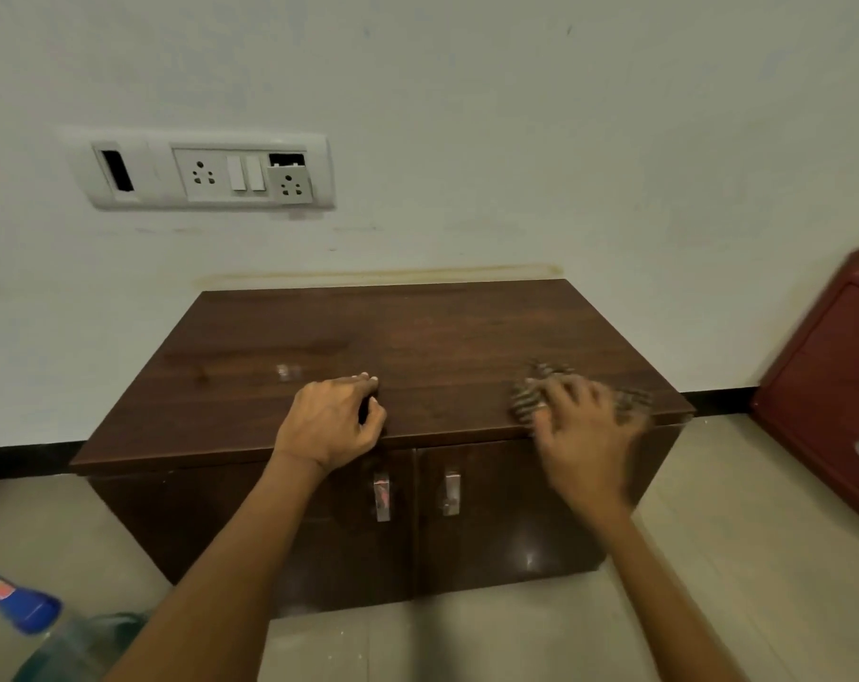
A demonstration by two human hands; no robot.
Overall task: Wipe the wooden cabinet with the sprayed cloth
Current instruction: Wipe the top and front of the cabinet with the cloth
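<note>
A low dark wooden cabinet (417, 337) with two doors and metal handles stands against the white wall. My right hand (582, 435) presses flat on a brown striped cloth (533, 388) at the front right of the cabinet top; hand and cloth are motion-blurred. My left hand (331, 425) rests on the front edge of the top near its middle, fingers curled over the edge, holding nothing else.
A socket and switch plate (206, 172) is on the wall above left. A red plastic cabinet (831, 381) stands to the right. A clear bottle with a blue cap (28, 607) lies on the tiled floor at bottom left.
</note>
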